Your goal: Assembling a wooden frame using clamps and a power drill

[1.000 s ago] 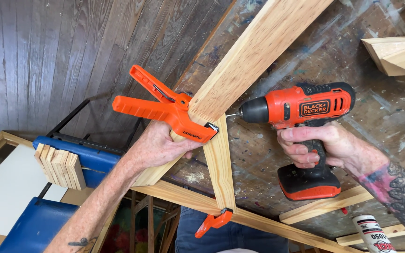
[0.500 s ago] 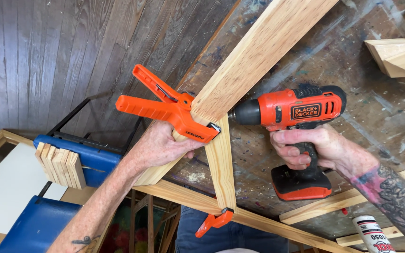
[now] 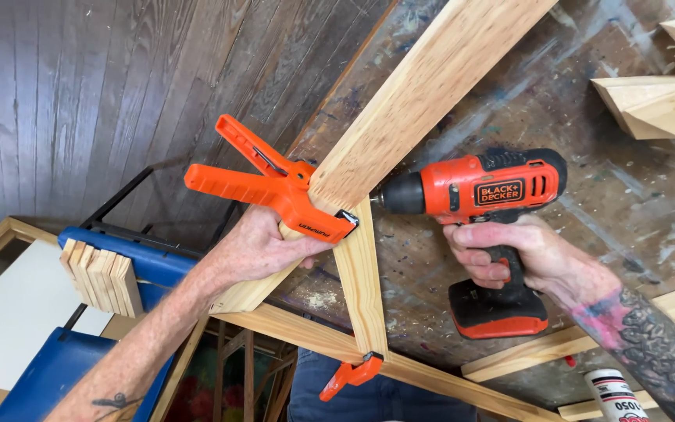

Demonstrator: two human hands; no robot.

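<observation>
Your left hand point(image 3: 263, 248) wraps the long plank point(image 3: 400, 133) under the orange clamp point(image 3: 275, 187); your right hand point(image 3: 509, 262), at 3 o'clock, grips the drill point(image 3: 478, 187), nose now against the joint, closer than before

A woodworking workshop: a paint-spattered, scuffed tabletop point(image 3: 587, 195) carries pine boards point(image 3: 423, 94), orange spring clamps point(image 3: 275, 187), a cordless drill point(image 3: 478, 191) and stacked offcuts point(image 3: 99, 277) near one edge.

A long wooden board point(image 3: 423, 101) runs diagonally across a workbench point(image 3: 587, 195). A spring clamp point(image 3: 275, 187) sits on the board's left edge, the left hand point(image 3: 263, 250) just below it. A cordless drill point(image 3: 478, 195) meets the board's right edge, held by the right hand point(image 3: 517, 262). A shorter strip point(image 3: 361, 281) descends from the board to a second clamp point(image 3: 351, 373).
</observation>
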